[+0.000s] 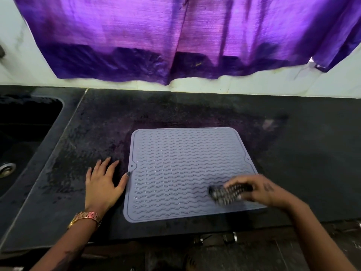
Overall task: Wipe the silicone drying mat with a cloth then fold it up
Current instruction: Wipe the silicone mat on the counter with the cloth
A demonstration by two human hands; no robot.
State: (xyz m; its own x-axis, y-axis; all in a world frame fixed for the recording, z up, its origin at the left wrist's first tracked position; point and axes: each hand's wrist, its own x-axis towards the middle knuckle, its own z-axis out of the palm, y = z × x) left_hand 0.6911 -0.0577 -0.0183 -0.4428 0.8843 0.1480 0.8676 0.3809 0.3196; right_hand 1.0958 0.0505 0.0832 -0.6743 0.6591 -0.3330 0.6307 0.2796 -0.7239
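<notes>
A grey silicone drying mat (187, 173) with wavy ridges lies flat on a dark countertop (293, 153), near its front edge. The right hand (259, 189), blurred, grips a dark patterned cloth (227, 192) against the mat's near right area. The left hand (103, 182) rests flat, fingers spread, on the counter, thumb touching the mat's left edge. A sink (29, 133) lies far left; a purple curtain (175, 36) hangs behind.
</notes>
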